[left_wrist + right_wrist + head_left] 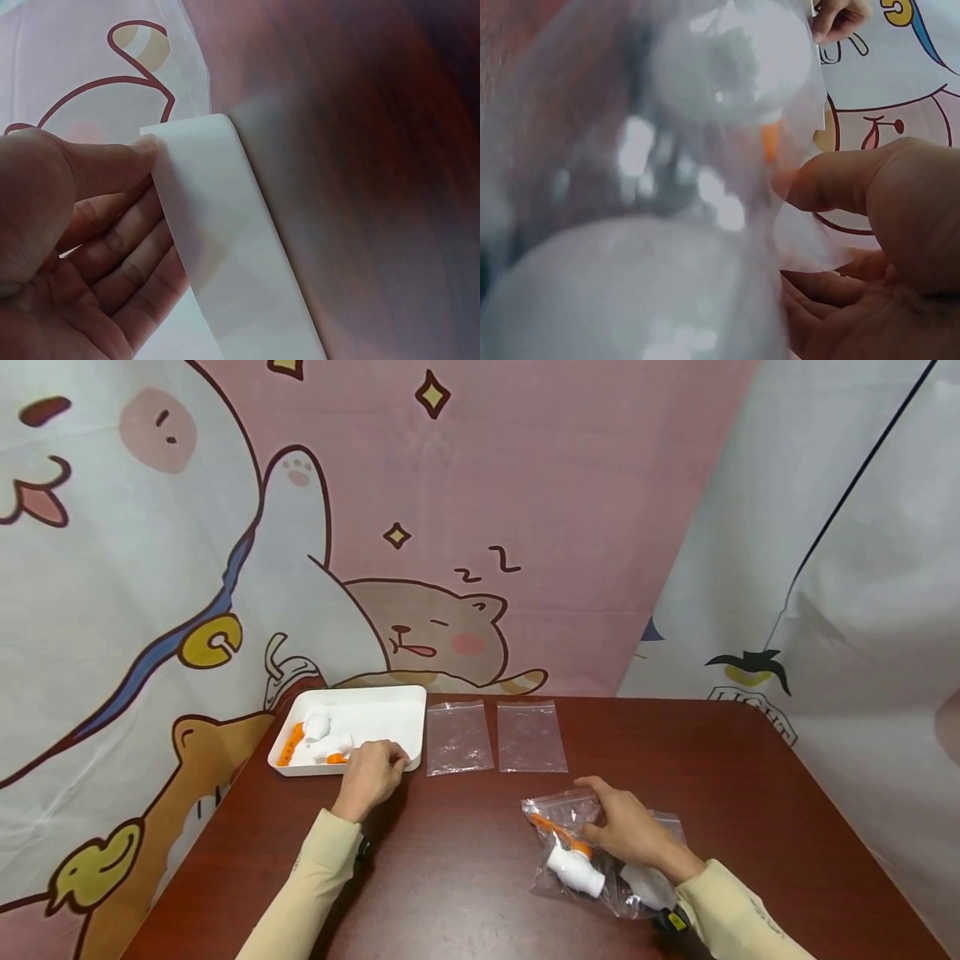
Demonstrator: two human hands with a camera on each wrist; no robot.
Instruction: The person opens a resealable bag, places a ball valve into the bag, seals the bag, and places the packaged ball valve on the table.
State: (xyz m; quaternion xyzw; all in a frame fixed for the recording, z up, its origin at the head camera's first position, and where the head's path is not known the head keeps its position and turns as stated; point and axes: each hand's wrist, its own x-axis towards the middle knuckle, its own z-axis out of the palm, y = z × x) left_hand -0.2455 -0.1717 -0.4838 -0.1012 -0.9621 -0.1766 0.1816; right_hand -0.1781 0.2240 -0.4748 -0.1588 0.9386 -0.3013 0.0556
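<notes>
My left hand (372, 777) is at the near right corner of a white tray (390, 714), and it pinches the rim. In the left wrist view its thumb lies on the tray's outer wall (217, 225), with the other fingers inside. My right hand (633, 831) holds a clear zip bag (543, 874) between thumb and fingers, low over the table. That bag contains a white bottle-shaped piece (576, 870) and an orange strip-like piece (553, 827). A second clear bag (669, 820) with a white piece (647, 887) lies partly under the right hand and wrist.
Inside the tray's left half are white pieces (317, 727) and an orange strip (291, 743) with holes. Two flat clear zip bags (459, 739) lie side by side to the right of the tray. A printed cloth (562, 527) hangs behind the brown table (450, 868).
</notes>
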